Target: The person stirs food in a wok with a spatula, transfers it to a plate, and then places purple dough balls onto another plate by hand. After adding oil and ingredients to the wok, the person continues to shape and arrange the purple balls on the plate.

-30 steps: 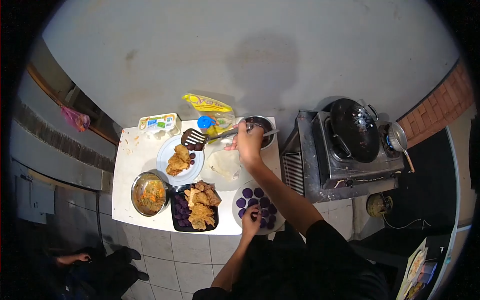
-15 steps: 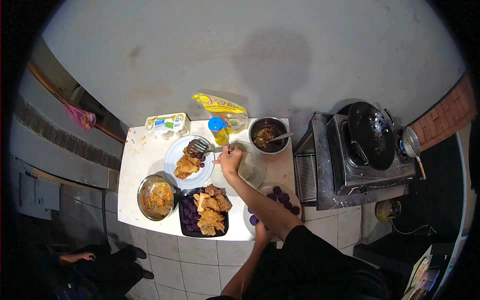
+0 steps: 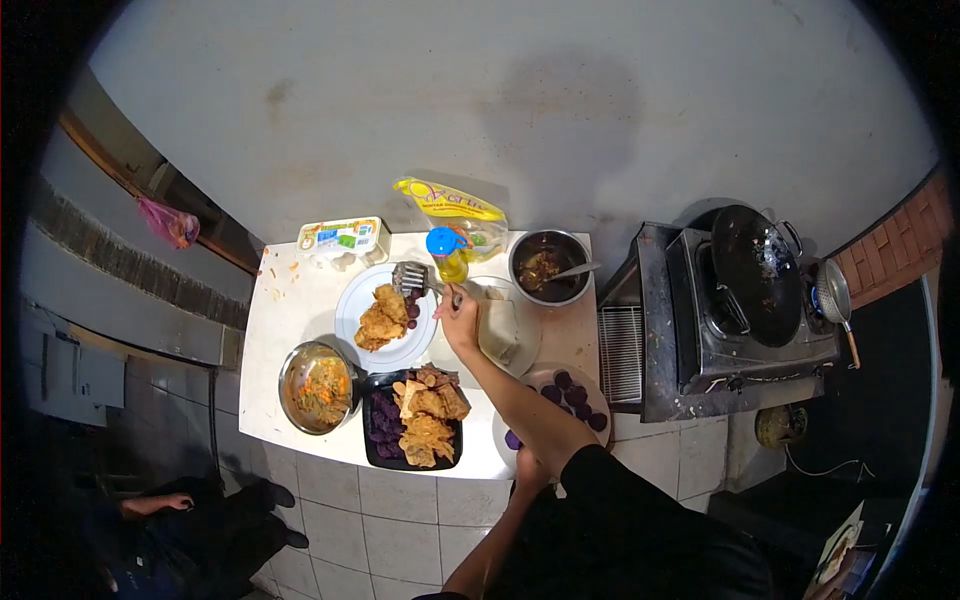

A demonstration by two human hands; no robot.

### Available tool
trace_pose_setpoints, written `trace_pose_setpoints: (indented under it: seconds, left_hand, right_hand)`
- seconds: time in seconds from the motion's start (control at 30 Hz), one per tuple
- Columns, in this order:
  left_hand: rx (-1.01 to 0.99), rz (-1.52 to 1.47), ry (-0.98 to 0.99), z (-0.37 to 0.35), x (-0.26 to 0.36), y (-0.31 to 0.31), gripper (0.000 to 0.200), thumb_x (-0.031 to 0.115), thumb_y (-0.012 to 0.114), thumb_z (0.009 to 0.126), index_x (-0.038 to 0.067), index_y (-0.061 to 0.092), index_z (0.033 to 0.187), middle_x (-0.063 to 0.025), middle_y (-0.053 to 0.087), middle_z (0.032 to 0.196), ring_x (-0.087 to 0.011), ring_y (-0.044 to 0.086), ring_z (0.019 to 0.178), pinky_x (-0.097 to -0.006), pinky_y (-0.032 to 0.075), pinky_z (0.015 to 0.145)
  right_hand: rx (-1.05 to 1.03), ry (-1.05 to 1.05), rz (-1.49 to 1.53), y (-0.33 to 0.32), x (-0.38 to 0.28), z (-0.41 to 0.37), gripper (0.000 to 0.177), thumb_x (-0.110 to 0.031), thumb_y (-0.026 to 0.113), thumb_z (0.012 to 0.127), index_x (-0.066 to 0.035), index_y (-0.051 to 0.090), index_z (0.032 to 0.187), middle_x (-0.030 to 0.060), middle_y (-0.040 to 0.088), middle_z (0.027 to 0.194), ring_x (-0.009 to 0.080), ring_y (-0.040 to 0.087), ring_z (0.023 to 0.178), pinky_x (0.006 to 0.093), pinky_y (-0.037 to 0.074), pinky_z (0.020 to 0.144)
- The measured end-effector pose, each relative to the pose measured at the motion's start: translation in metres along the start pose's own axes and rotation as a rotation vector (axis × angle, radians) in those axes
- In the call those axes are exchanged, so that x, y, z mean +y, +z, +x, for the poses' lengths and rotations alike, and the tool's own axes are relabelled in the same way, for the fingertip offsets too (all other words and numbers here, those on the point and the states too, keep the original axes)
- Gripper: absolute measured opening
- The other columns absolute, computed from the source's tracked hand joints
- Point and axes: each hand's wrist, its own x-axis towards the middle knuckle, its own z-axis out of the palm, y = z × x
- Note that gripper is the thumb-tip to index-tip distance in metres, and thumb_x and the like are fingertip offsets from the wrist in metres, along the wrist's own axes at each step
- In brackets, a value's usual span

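Observation:
My right hand (image 3: 457,318) grips the handle of a slotted metal turner (image 3: 408,278). The turner's head is over the upper right rim of a white plate (image 3: 352,352). On that plate lie golden fried pieces (image 3: 382,318), with several small dark purple balls (image 3: 412,310) along their right side. My left hand (image 3: 532,468) is closed at the near rim of a round plate (image 3: 538,380) bearing larger purple balls (image 3: 575,397); the right forearm partly covers this plate. Beneath my right hand, a white block (image 3: 498,330) sits in a clear bag or dish.
A blue-capped oil bottle (image 3: 447,256), yellow bag (image 3: 455,207), plastic tub (image 3: 345,240) and sauce pot (image 3: 550,268) line the back. Nearer are a vegetable bowl (image 3: 318,388) and black tray (image 3: 412,465). A stove with a wok (image 3: 757,275) stands right. Another person (image 3: 200,530) is lower left.
The turner's head has tilted and shifted slightly up and right, off the dark balls, which now lie on the white plate. The whole view has shifted a little. My left hand stays at its plate.

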Motion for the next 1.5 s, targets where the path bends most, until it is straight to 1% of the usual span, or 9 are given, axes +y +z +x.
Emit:
trace_pose_setpoints:
  seconds: [0.27, 0.33, 0.4, 0.47, 0.67, 0.77, 1.07, 1.2, 1.5]
  left_hand:
    - [0.037, -0.012, -0.153, 0.000, 0.007, 0.006, 0.034, 0.018, 0.069, 0.081, -0.005, 0.063, 0.104, -0.0241, 0.067, 0.103, -0.0370, 0.065, 0.102, -0.0397, 0.050, 0.084]
    - [0.239, 0.220, 0.470, 0.009, -0.030, 0.013, 0.034, 0.018, 0.068, 0.081, -0.005, 0.062, 0.106, -0.0239, 0.067, 0.102, -0.0366, 0.065, 0.100, -0.0395, 0.050, 0.083]
    - [0.238, 0.231, 0.482, 0.009, -0.028, 0.012, 0.034, 0.017, 0.068, 0.081, -0.005, 0.063, 0.106, -0.0235, 0.068, 0.101, -0.0362, 0.066, 0.098, -0.0392, 0.051, 0.082]
    - [0.034, 0.016, -0.114, 0.002, 0.020, 0.001, 0.034, 0.018, 0.069, 0.080, -0.005, 0.063, 0.106, -0.0230, 0.068, 0.100, -0.0357, 0.067, 0.096, -0.0389, 0.051, 0.080]
    - [0.013, 0.102, 0.070, 0.005, 0.007, 0.007, 0.033, 0.016, 0.072, 0.076, -0.005, 0.065, 0.100, -0.0222, 0.069, 0.092, -0.0386, 0.067, 0.090, -0.0407, 0.052, 0.079]
    - [-0.050, 0.162, -0.005, 0.001, 0.025, 0.007, 0.034, 0.013, 0.071, 0.076, -0.003, 0.064, 0.105, -0.0233, 0.066, 0.105, -0.0403, 0.064, 0.099, -0.0418, 0.051, 0.084]
    - [-0.063, 0.625, 0.398, 0.001, 0.052, 0.028, 0.043, 0.008, 0.066, 0.076, 0.003, 0.061, 0.118, -0.0202, 0.051, 0.117, -0.0376, 0.049, 0.105, -0.0463, 0.042, 0.091]
    - [-0.131, 0.833, 0.361, 0.005, 0.049, 0.048, 0.055, 0.020, 0.065, 0.082, 0.004, 0.050, 0.133, -0.0268, 0.040, 0.138, -0.0429, 0.038, 0.128, -0.0491, 0.033, 0.104]
    - [-0.154, 1.041, 0.382, 0.004, 0.028, 0.071, 0.059, 0.028, 0.059, 0.087, -0.002, 0.045, 0.136, -0.0303, 0.037, 0.141, -0.0467, 0.034, 0.132, -0.0532, 0.028, 0.109]
  right_hand:
    - [-0.067, -0.109, -0.140, -0.010, -0.022, -0.007, 0.027, -0.013, 0.052, 0.097, 0.009, 0.061, 0.111, 0.0122, 0.065, 0.064, 0.0174, 0.067, 0.059, 0.0285, 0.050, 0.057]
    - [-0.024, -0.084, -0.082, -0.009, -0.028, -0.008, 0.027, -0.014, 0.051, 0.098, 0.010, 0.061, 0.106, 0.0126, 0.065, 0.064, 0.0191, 0.068, 0.059, 0.0282, 0.050, 0.057]
    - [0.006, 0.000, 0.005, -0.009, -0.040, -0.008, 0.027, -0.015, 0.049, 0.099, 0.010, 0.060, 0.096, 0.0134, 0.064, 0.063, 0.0219, 0.068, 0.057, 0.0291, 0.052, 0.054]
    - [0.037, 0.087, 0.116, -0.011, -0.048, -0.010, 0.029, -0.016, 0.048, 0.100, 0.010, 0.057, 0.089, 0.0146, 0.063, 0.063, 0.0247, 0.068, 0.056, 0.0308, 0.054, 0.052]
    - [0.111, 0.296, 0.402, -0.034, -0.125, -0.028, 0.026, -0.014, 0.046, 0.098, 0.009, 0.053, 0.088, 0.0171, 0.060, 0.063, 0.0283, 0.066, 0.054, 0.0369, 0.059, 0.050]
    - [0.143, 0.342, 0.491, -0.071, -0.171, -0.048, 0.026, -0.013, 0.046, 0.098, 0.010, 0.056, 0.097, 0.0144, 0.057, 0.063, 0.0251, 0.063, 0.051, 0.0397, 0.061, 0.054]
    - [0.272, 0.249, 0.519, -0.280, -0.287, -0.101, 0.033, -0.022, 0.046, 0.096, 0.007, 0.060, 0.103, 0.0085, 0.055, 0.059, 0.0181, 0.060, 0.051, 0.0419, 0.062, 0.062]
    - [0.315, 0.075, 0.513, -0.347, -0.275, -0.112, 0.029, -0.020, 0.045, 0.099, 0.006, 0.055, 0.107, 0.0080, 0.059, 0.063, 0.0164, 0.061, 0.051, 0.0418, 0.062, 0.065]
    - [0.273, 0.265, 0.648, -0.350, -0.167, -0.066, 0.031, -0.020, 0.043, 0.098, 0.004, 0.047, 0.118, 0.0168, 0.060, 0.079, 0.0300, 0.068, 0.073, 0.0435, 0.061, 0.075]
